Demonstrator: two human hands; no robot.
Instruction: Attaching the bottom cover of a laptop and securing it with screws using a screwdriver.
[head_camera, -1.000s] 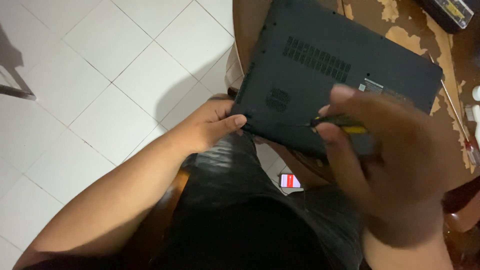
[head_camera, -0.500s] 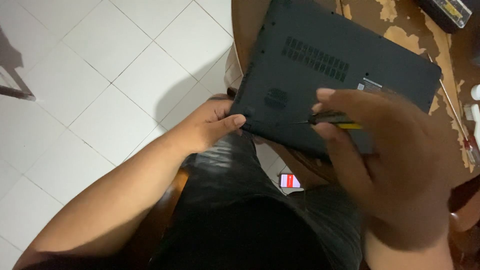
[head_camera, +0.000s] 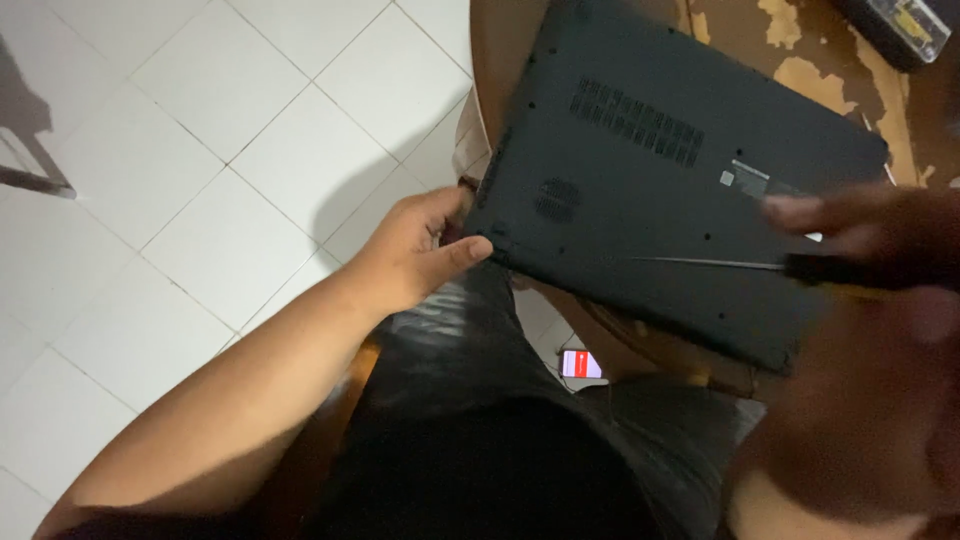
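Left grip (head_camera: 420, 250): closed on laptop (head_camera: 650, 180) corner, centre frame.
Right grip (head_camera: 880, 260): wrapped round screwdriver (head_camera: 700, 263), tip on base.
Progress: bottom cover still on; opening not yet done.

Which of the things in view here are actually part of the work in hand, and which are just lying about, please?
In use:
- upturned dark laptop, gripped at its corner by the left hand
- screwdriver, in the blurred right hand, shaft over the laptop's base

Lying about:
- lit phone on the floor
- dark case on the worn table

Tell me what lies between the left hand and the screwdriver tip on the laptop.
In the head view, only bare laptop underside with a small round grille lies between the left hand and the screwdriver.
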